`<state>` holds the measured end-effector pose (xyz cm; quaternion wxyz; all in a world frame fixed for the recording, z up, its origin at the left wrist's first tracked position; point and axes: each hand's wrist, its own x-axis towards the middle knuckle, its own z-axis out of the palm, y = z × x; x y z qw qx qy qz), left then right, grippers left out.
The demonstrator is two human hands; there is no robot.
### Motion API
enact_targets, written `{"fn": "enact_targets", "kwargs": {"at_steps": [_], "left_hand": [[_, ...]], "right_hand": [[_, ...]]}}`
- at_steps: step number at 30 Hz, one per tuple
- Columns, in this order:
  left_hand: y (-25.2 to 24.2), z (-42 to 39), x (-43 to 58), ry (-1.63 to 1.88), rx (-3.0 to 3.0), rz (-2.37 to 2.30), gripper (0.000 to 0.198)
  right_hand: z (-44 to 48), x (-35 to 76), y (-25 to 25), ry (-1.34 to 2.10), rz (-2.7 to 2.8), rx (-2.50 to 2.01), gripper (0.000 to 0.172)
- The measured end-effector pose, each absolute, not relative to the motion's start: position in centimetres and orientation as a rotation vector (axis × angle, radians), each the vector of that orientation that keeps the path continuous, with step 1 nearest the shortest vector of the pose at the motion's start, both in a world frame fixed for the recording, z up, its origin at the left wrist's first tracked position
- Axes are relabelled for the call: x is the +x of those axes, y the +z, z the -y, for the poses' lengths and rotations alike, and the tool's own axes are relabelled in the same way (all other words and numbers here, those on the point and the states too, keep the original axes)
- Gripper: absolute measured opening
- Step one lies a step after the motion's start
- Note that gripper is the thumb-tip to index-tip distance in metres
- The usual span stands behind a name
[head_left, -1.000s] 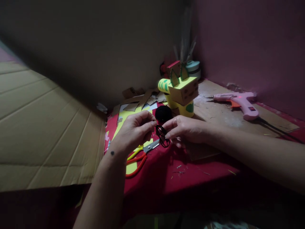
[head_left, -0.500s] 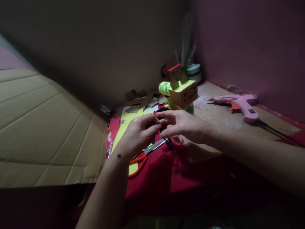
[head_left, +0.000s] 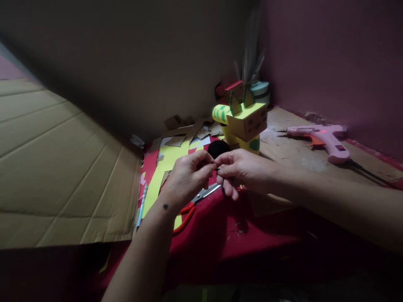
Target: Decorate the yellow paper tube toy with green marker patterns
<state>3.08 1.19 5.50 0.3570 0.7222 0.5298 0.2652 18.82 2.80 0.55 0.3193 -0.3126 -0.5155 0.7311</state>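
Observation:
My left hand (head_left: 192,173) and my right hand (head_left: 237,170) meet fingertip to fingertip over the red cloth. Both are pinched on a small dark strand (head_left: 217,168), thin and hard to make out. A dark loop hangs by the lower fingers of my right hand. Just behind the hands lies a round black ball (head_left: 218,149), which looks like yarn. Below my left hand are scissors (head_left: 188,220) with orange-red handles, their blades pointing right and partly under the hands.
A yellow box-headed paper figure (head_left: 247,119) stands behind my right hand. A pink glue gun (head_left: 327,140) lies on cardboard at the right. Large cardboard (head_left: 69,176) leans at the left. Paper scraps (head_left: 174,144) and a blue striped stick (head_left: 142,205) lie between.
The fingers of my right hand have closed in a pinch against those of my left hand. More of the black ball shows. The view has shifted slightly.

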Motion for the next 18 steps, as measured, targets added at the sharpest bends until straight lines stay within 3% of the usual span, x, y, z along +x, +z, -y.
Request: {"fn": "enact_targets", "kwargs": {"at_steps": [18], "left_hand": [[3.9,-1.4,3.6,0.890,1.600,-1.259,0.010]], "right_hand": [[-2.1,18.7,-0.8,1.650,1.277,-0.825,0.012]]}}
